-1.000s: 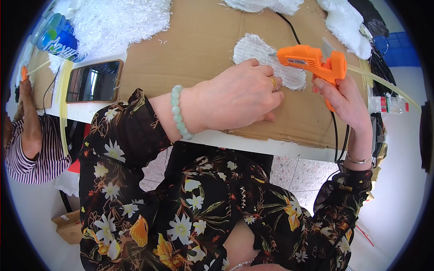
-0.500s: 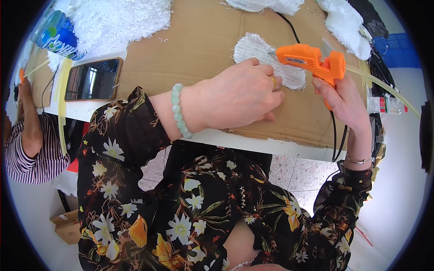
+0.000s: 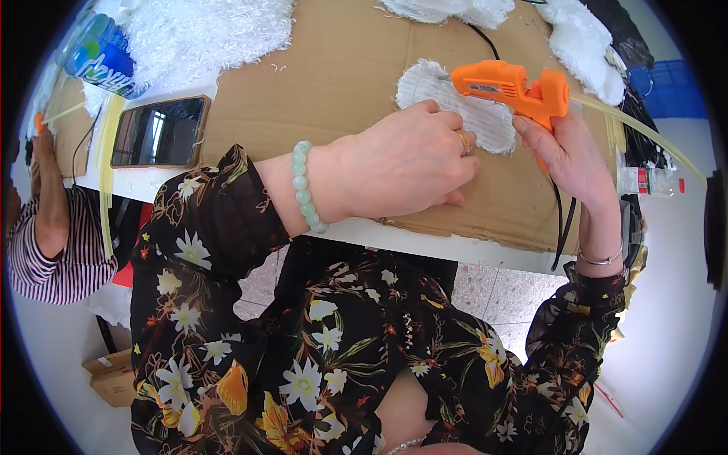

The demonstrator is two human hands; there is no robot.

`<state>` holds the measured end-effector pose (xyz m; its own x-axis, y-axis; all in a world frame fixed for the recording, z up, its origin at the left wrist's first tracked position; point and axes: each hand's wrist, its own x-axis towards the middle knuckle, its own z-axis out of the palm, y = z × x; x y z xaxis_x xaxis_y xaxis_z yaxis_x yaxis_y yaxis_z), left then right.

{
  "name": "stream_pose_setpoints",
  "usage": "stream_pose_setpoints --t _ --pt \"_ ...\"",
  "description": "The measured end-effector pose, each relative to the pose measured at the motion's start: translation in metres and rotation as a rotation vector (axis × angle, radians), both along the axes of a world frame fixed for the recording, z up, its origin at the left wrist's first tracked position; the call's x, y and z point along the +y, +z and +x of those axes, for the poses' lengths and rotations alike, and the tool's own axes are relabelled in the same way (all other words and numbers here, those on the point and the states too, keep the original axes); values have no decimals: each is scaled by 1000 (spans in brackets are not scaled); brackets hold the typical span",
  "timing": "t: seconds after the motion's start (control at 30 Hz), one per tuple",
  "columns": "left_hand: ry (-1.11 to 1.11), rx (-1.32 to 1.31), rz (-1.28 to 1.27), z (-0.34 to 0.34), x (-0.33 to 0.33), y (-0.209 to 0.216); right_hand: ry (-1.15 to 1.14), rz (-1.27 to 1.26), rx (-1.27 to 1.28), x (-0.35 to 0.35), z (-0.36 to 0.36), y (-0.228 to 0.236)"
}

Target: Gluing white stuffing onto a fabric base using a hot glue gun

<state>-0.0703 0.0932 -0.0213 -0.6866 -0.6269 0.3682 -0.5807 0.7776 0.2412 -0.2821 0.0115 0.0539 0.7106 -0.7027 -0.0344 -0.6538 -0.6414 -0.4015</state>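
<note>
Head view of bench work, with clock positions read about the left hand point(image 3: 409, 163) and twelve o'clock toward the upper edge. The left hand lay palm down, its fingers curled at the lower-left margin of a ribbed white fabric piece point(image 3: 479, 121); its fingertips were hidden, so whether it pinched the piece or merely pressed on it could not be told. The fabric piece lay between one and two o'clock, flat on a brown cardboard sheet point(image 3: 334, 91). The right hand point(image 3: 565, 155), at three o'clock, grasped the handle of an orange glue gun point(image 3: 504, 85), whose nozzle pointed toward nine o'clock over the upper part of the piece; contact between the two could not be judged. A pale glue stick point(image 3: 637, 126) ran from the rear of the gun, and a black cable point(image 3: 561, 227) hung near four o'clock. A green bead bracelet point(image 3: 301, 186) encircled the left wrist. A dark-screened phone point(image 3: 159, 133) rested at nine o'clock, a heap of white shaggy material point(image 3: 201, 34) lay at ten, and a blue-wrapped bottle point(image 3: 102, 61) stood beyond the phone. A clear bottle point(image 3: 648, 181) lay at three o'clock. Between eight and nine, a co-worker in a striped top point(image 3: 57, 262) appeared.
</note>
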Motion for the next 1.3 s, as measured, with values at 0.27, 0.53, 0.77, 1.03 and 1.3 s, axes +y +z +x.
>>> stream_pose_setpoints --t 0.27,0.53,0.77,1.03,1.3 --pt "-3 4 16 1 2 1 -29 78 12 -2 -8 3" --pt "0 4 10 -1 1 1 -24 84 35 -4 8 1" --pt "3 -11 10 0 3 1 -3 152 -11 -2 10 2" --pt "2 -19 11 0 2 1 -61 203 42 1 13 6" --pt "-1 -10 9 -1 2 1 -11 185 -9 -4 11 1"
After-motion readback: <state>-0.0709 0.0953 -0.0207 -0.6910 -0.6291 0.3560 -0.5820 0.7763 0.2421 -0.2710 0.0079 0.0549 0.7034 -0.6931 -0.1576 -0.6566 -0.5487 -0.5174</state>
